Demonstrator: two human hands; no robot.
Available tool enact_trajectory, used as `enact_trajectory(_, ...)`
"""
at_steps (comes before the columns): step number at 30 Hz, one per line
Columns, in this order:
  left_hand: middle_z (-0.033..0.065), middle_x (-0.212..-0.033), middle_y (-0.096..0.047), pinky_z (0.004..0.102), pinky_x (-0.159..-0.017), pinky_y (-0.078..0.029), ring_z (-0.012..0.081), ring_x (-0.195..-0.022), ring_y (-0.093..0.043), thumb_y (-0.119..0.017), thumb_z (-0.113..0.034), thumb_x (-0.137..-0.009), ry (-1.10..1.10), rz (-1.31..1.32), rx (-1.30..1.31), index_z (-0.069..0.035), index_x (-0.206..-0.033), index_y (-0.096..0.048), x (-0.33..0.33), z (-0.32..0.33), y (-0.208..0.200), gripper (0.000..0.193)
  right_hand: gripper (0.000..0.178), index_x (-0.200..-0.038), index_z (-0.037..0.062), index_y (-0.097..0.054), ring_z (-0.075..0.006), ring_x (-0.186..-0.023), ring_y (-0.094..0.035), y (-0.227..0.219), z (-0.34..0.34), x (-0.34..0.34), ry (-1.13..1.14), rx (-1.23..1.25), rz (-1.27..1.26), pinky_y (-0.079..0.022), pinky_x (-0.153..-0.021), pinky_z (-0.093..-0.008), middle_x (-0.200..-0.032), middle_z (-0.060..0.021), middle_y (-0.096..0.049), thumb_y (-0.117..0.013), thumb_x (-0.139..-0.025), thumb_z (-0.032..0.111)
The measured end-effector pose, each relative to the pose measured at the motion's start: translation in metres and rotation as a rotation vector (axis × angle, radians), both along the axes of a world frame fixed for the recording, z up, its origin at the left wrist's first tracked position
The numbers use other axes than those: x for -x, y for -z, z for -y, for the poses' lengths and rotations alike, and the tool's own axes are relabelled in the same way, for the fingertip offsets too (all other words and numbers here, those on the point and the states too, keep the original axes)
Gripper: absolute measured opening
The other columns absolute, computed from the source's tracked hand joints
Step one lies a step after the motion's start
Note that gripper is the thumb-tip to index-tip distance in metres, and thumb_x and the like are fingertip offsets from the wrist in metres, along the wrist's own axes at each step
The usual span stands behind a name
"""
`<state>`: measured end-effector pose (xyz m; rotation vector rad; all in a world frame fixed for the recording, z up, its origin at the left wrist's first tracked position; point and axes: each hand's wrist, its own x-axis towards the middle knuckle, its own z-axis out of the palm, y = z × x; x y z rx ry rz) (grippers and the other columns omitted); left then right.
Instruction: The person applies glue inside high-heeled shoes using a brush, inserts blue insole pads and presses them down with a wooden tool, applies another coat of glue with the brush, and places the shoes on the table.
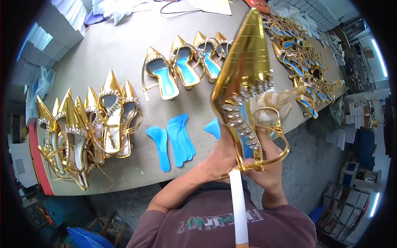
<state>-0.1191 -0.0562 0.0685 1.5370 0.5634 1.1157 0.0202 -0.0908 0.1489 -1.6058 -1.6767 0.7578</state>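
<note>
Close in front of me, a gold pointed slingback shoe (246, 62) with clear rhinestones along its edge is held up, toe pointing away. My left hand (222, 155) is closed around its left side near the heel, fingers partly hidden behind it. On the other side my right hand (268, 146) also grips the shoe; a pale, stained covering shows on its fingers. Inside the shoe lies a blue insole (248, 152). Loose blue insoles (178, 140) lie on the table beyond my left forearm, and another blue insole (212, 128) shows partly behind the shoe.
Several gold shoes (75, 120) stand clustered on the table's left. A row of gold shoes with blue insoles (185, 62) stands farther back. More shoes (306, 62) crowd the right edge. White boxes (64, 31) are stacked far left. A white cigarette (238, 206) juts up from the lower edge.
</note>
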Motion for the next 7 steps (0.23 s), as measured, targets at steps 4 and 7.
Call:
enact_trajectory(4,0.0278,-0.155,-0.018,0.0467,-0.118,-0.018,0.0442,-0.142,-0.026,-0.059,-0.043,-0.092,-0.147,-0.275,-0.268,0.009,-0.151,-0.011,0.026,-0.054,-0.080,0.092,0.044,-0.113,-0.0048,-0.065,-0.0123,-0.089,-0.068,-0.059,-0.030,-0.014,0.314,0.120,-0.366,-0.056,-0.075,-0.0270,-0.101,-0.0098,-0.071,-0.082,-0.072,0.001)
enact_trajectory(7,0.0239,-0.155,-0.023,0.0487,-0.118,-0.018,0.0432,-0.142,-0.027,-0.065,-0.044,-0.088,-0.312,-0.383,0.071,0.006,-0.153,-0.009,0.068,-0.063,-0.077,0.099,0.052,-0.126,-0.0025,-0.054,-0.0174,-0.093,-0.069,-0.116,-0.064,-0.043,0.440,0.316,-0.688,-0.058,-0.078,-0.0310,-0.113,-0.0151,-0.067,-0.078,-0.081,0.008)
